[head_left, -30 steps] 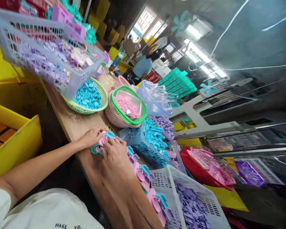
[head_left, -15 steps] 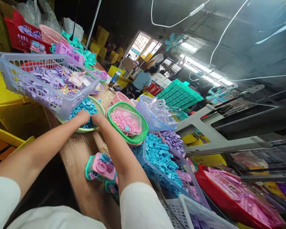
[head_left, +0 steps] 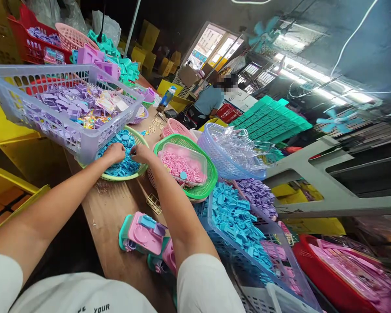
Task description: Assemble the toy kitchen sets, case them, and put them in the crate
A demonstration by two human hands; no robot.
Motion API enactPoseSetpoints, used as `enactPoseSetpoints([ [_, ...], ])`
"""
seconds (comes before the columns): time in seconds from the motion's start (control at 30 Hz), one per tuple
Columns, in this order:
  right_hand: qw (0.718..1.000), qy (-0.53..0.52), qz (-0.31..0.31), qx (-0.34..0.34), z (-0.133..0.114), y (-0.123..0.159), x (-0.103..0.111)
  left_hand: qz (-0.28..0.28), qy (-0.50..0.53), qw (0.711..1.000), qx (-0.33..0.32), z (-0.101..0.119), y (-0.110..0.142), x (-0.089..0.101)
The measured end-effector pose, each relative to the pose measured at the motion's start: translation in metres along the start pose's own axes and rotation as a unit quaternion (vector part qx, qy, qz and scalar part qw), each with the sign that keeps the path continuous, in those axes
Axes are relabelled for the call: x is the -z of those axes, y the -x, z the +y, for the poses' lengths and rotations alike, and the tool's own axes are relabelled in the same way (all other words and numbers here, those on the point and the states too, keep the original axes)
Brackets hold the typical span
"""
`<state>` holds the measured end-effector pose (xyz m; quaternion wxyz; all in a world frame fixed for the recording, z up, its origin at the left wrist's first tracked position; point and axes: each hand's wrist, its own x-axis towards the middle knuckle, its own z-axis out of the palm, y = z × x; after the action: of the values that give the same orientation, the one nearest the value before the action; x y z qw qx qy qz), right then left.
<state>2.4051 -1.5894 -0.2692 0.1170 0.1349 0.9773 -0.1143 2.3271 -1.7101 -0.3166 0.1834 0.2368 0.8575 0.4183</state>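
Both my hands are at a round yellow-green basket [head_left: 142, 138] heaped with small blue plastic parts [head_left: 125, 167]. My left hand [head_left: 115, 152] is over the left of the heap, its fingers curled in. A short gap away, my right hand [head_left: 140, 153] is at the basket's right side with bent fingers drawn together. Whatever either hand pinches is too small or hidden to make out. Nearer to me on the wooden table [head_left: 107, 234] sit pink and teal toy pieces [head_left: 146, 232], partly behind my right forearm.
A large translucent crate [head_left: 87, 150] of purple parts overhangs the basket's left side. To the right stand a green basket [head_left: 211, 184] with a tub of pink parts [head_left: 182, 165], a basket of clear parts [head_left: 237, 141] and a crate of blue pieces [head_left: 234, 213]. A person [head_left: 207, 102] sits farther back.
My hands have come up slightly from the blue parts and moved a little apart, so more of the fingers shows. The camera view has shifted, moving the background to the right.
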Motion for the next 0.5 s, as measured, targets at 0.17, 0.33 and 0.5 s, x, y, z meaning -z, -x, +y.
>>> enactPoseSetpoints([
  [0.17, 0.982, -0.186, 0.024, -0.026, -0.003, 0.002, 0.006, -0.006, 0.149, 0.981, 0.123, 0.006, 0.001, 0.001],
  [0.33, 0.951, -0.306, 0.021, -0.025, -0.014, 0.003, 0.009, -0.04, 0.272, 0.946, 0.172, 0.013, 0.003, 0.004],
  [0.5, 0.938, -0.344, 0.017, -0.027, -0.022, -0.004, 0.006, -0.046, 0.344, 0.921, 0.174, 0.016, 0.006, 0.007],
])
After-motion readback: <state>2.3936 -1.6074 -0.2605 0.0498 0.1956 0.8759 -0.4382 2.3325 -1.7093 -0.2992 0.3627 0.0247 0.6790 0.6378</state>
